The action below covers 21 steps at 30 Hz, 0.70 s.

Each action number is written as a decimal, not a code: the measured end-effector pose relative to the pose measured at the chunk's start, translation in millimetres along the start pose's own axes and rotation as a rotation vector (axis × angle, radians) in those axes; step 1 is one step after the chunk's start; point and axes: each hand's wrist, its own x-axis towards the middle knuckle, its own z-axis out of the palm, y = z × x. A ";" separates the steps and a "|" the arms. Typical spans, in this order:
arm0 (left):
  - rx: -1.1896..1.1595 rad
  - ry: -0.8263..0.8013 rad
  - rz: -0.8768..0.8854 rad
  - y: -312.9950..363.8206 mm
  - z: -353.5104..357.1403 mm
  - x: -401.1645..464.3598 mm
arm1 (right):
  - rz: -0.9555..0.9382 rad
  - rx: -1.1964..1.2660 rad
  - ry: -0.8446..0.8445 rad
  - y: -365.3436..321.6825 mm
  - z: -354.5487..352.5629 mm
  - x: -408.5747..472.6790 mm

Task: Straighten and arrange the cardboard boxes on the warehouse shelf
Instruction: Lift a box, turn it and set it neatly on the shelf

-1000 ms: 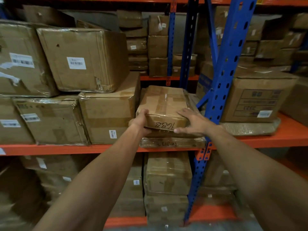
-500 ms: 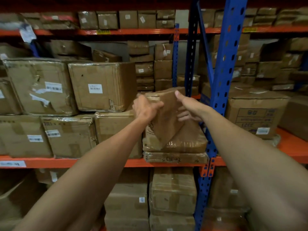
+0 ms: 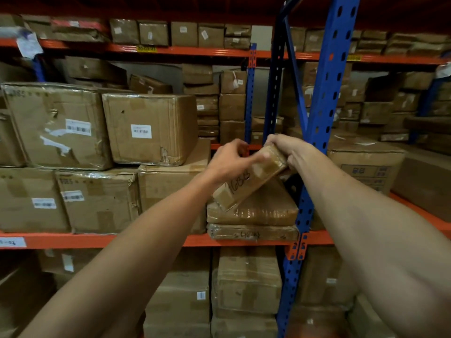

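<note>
Both forearms reaching in; left hand [image 3: 229, 159] and right hand [image 3: 289, 148] gripping a small flat box [image 3: 249, 178], tilting it on one corner atop two stacked parcels [image 3: 253, 217], probably turning it to sit square; blue upright [image 3: 324, 98] crowding the right side; bigger boxes [image 3: 151, 129] sitting skewed behind.

Left hand [image 3: 228, 162] motion-blurred, covering the tilted box's [image 3: 249, 181] upper edge; barcode labels [image 3: 141, 131] too blurred to read
</note>
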 end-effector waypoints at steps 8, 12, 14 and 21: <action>-0.683 -0.078 -0.705 -30.9 -29.8 11.7 | -0.089 0.343 0.024 1.3 -26.5 2.3; -0.706 0.060 -0.625 -28.0 -22.7 21.5 | -0.102 0.503 0.010 29.7 -27.5 13.7; -0.634 0.128 -0.611 -28.2 -12.8 21.4 | -0.092 0.534 -0.001 44.6 -26.4 27.1; -0.567 0.197 -0.668 -80.1 33.5 24.3 | 0.028 0.534 0.037 105.2 1.8 88.7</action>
